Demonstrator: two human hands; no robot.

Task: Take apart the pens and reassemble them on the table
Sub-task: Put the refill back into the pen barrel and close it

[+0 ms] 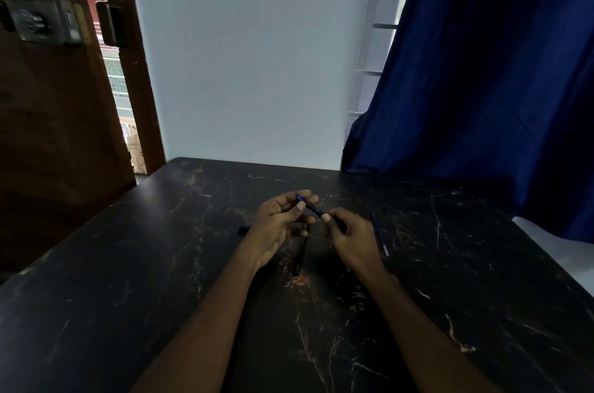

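The left hand [279,223] and the right hand [352,236] are raised just above the middle of the dark marbled desk [128,280], both clamped on one dark pen [313,207] with a blue end. The left hand's thumb and fingertips pinch the blue end; the right hand's thumb and fingers grip the other end, so the pen spans the gap between them. Below the hands a second dark pen barrel [300,251] lies on the desk, pointing toward the near edge. A thin blue refill [379,233] lies just right of the right hand. A small dark cap [243,229] lies left of the left hand.
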